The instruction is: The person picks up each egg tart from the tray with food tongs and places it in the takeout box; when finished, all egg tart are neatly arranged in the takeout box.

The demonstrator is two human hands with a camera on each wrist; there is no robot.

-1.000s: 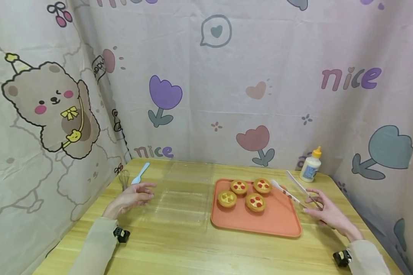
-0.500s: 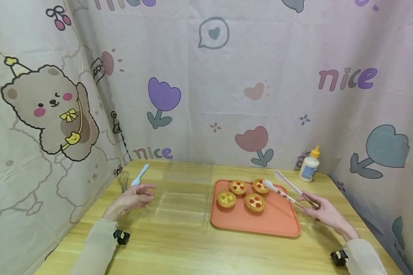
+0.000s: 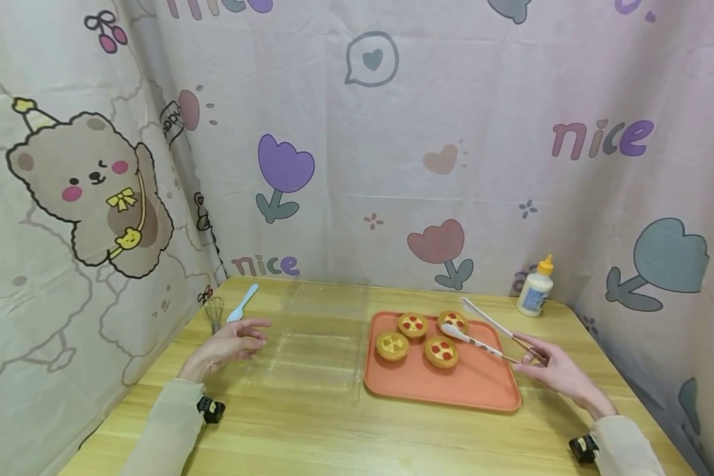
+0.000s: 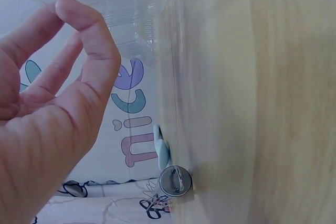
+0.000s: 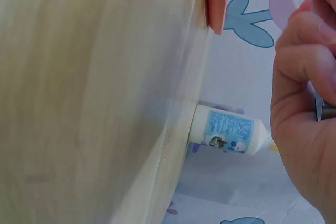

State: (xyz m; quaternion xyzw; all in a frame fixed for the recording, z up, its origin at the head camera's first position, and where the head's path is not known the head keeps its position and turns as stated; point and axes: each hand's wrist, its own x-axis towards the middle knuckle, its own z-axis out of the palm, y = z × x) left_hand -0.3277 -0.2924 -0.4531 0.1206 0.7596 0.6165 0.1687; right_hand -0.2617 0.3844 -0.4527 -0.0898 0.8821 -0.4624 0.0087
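My right hand (image 3: 552, 365) grips a pair of tongs (image 3: 478, 344) with white tips, its arms spread apart over the right part of the orange tray (image 3: 482, 393). On that tray lie several small tarts; one tart (image 3: 453, 322) at the back right has a tong tip overlapping it. Nearer the front is another red-dotted tart (image 3: 441, 352). A tart with yellow pieces (image 3: 392, 346) sits at the left. My left hand (image 3: 229, 345) hovers with loosely bent fingers beside a clear plastic box (image 3: 318, 360), holding nothing.
Behind my left hand lie a light blue spatula (image 3: 242, 303) and a whisk (image 3: 214, 312). A white bottle with a yellow cap (image 3: 535, 287) stands at the back right of the wooden table (image 3: 309, 436). A printed curtain (image 3: 357, 165) hangs behind and along the sides.
The tongs in my right hand have moved left, from the tray's right edge to over the back right tart. My left hand has stayed in place.
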